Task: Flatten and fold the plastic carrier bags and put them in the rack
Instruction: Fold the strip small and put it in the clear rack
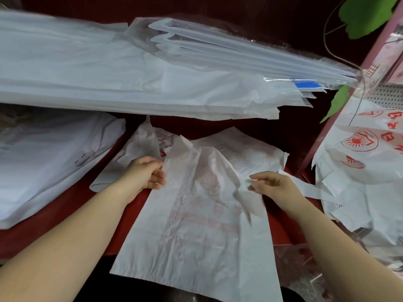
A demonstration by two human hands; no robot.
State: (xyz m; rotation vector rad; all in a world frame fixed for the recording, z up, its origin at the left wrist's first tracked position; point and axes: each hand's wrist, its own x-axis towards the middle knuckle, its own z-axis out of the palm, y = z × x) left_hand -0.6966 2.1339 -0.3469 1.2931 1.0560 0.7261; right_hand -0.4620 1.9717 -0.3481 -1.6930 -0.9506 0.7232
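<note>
While left grip [146,173] and right grip [275,184] pinch the carrier bag [196,232], stacked bags [98,73] just beyond, printed bags [357,171] right.

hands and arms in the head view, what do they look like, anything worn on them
Both are bare human arms: no sleeve shows on either forearm. The left hand and right hand wear no gloves, and no ring, watch or bracelet is visible. The nails are too blurred to describe.
</note>
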